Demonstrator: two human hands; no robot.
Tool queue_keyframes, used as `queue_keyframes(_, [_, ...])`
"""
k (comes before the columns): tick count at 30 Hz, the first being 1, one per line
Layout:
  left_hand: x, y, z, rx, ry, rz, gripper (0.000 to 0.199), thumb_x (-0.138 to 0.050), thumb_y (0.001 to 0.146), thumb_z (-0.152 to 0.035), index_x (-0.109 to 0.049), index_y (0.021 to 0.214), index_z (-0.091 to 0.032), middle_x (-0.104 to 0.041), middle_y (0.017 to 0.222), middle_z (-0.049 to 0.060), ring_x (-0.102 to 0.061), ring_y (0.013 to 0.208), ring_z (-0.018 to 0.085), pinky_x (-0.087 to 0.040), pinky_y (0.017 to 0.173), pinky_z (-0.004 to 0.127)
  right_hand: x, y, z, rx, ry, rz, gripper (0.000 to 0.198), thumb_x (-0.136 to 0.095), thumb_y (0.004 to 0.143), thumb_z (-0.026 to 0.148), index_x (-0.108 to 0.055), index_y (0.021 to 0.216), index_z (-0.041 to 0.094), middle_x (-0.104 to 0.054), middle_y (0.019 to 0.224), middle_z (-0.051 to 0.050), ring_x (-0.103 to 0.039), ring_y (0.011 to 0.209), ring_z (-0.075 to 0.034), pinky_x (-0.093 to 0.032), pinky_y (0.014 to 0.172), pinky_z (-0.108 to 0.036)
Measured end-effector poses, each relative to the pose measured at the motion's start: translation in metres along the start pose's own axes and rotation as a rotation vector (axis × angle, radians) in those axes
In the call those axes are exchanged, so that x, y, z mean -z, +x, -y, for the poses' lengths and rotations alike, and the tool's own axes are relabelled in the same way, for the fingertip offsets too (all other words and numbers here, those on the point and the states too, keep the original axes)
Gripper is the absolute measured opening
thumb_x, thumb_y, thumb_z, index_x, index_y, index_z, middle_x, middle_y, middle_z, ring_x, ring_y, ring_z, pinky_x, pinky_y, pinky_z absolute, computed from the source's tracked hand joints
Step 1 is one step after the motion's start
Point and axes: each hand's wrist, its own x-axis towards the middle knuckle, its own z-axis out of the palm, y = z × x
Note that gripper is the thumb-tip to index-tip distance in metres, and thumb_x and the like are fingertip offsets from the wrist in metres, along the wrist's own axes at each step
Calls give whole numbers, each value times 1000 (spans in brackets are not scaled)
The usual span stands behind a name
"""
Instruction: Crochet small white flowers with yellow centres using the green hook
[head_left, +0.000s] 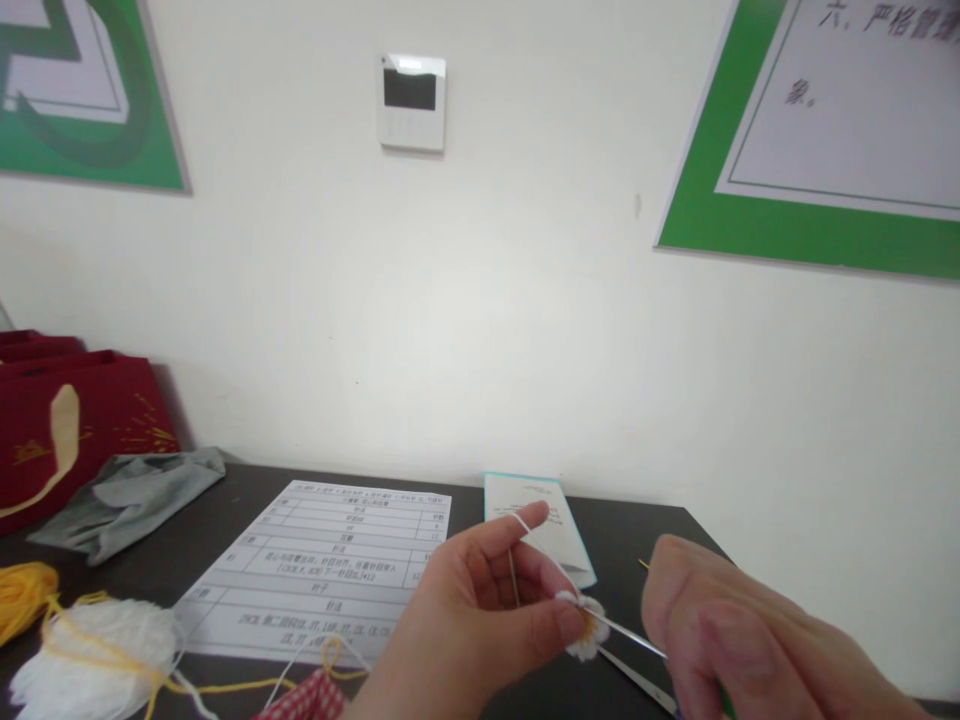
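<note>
Between the thumb and fingers of my left hand (480, 605) is a small crocheted flower (592, 645), white around the edge and yellow in the middle. White yarn (514, 575) loops over the raised index finger and runs down to the flower. My right hand (757, 645) is closed around a metal crochet hook (634, 636); a bit of green shows at its grip. The hook's tip meets the flower's upper edge, and the exact stitch is too small to make out. Below the hook, a pointed metal blade (637, 680), apparently of scissors, lies on the dark table.
White yarn (97, 655) and yellow yarn (26, 600) lie at the left, strands trailing toward a red checked cloth (307, 697). A printed sheet (330, 570) and a small booklet (536, 510) lie on the table (645, 515). Behind are a grey cloth (135, 495) and red bags (97, 410).
</note>
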Motion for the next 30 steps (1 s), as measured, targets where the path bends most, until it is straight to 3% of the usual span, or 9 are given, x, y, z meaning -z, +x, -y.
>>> queue_keyframes(3, [-2,3,4,-81,13,-72,62,-91,53,-14,-72,112,-14,-69,63,-3,-62,59,10,-47,60,22,-8,-1,-7,232,-160,-67,48,-38,102,29,-41,55,24,-45,45,2,-46,41,-14,-31,40,-29])
queue_keyframes(5, [-2,6,9,-143,45,-125,60,-89,53,-12,-73,110,-14,-68,62,-3,-61,58,10,-46,57,22,-17,-7,-14,279,-240,-118,47,-37,103,26,-40,56,25,-42,45,3,-44,41,-14,-32,42,-30])
queue_keyframes(11, [15,11,42,-323,170,-318,55,-81,61,-13,-72,115,-14,-69,61,-3,-62,61,11,-51,71,25,-51,-41,-32,142,-232,-127,41,-39,104,29,-43,63,24,-46,52,2,-43,48,-14,-33,47,-30])
queue_keyframes(18, [52,5,83,-362,324,-477,56,-80,68,-22,-67,122,-16,-70,65,-3,-66,65,17,-57,76,31,-73,-74,-38,-127,-58,-66,41,-26,107,34,-38,69,23,-45,63,4,-47,51,-10,-39,46,-22])
queue_keyframes(25, [69,-2,91,-353,542,-488,13,-82,69,-26,-77,82,-25,-74,80,4,-68,103,30,-50,98,43,-80,-89,-50,-79,11,-67,47,-33,103,47,-44,63,23,-43,59,2,-46,48,-13,-38,44,-26])
queue_keyframes(28, [68,-4,95,-403,542,-492,6,-80,71,-24,-75,72,-25,-73,76,3,-67,105,29,-48,101,44,-82,-94,-52,-38,27,-112,48,-33,102,47,-44,62,24,-39,58,3,-43,48,-14,-36,45,-28])
queue_keyframes(30, [66,-4,97,-415,543,-492,6,-80,72,-25,-74,73,-25,-71,72,2,-69,97,27,-48,101,44,-80,-98,-50,-98,49,-82,45,-34,102,46,-45,65,23,-40,62,2,-43,50,-13,-37,46,-27])
